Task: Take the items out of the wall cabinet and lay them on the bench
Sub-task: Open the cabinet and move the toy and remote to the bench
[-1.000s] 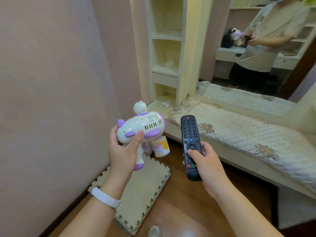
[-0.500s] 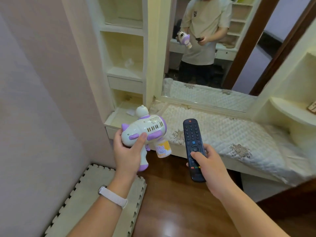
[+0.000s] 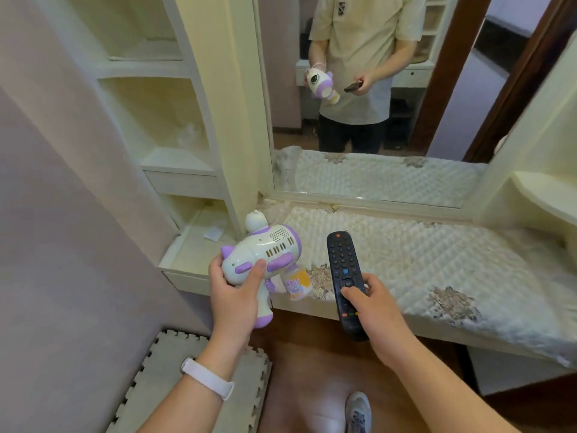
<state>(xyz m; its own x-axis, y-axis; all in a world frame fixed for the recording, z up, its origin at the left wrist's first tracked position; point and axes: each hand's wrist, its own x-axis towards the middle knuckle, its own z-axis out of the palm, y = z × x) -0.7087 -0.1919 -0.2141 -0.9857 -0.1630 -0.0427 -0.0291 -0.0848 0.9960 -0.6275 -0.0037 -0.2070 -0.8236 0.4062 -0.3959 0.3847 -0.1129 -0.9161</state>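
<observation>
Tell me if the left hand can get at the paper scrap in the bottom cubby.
Probably not to pick up: the left hand grips the toy gun, though the path to the paper scrap looks open.

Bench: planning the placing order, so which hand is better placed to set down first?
Probably right: the right hand holds the remote over the quilted bench front; the left hand holds the bubble gun at its left edge.

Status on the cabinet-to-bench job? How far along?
Done: two items look to be out of the cabinet. In hand: the left hand grips the bubble gun toy, the right hand holds the remote, both at the bench's front edge. Left: neither lies on the bench yet; a paper scrap sits in the lowest compartment.
</observation>
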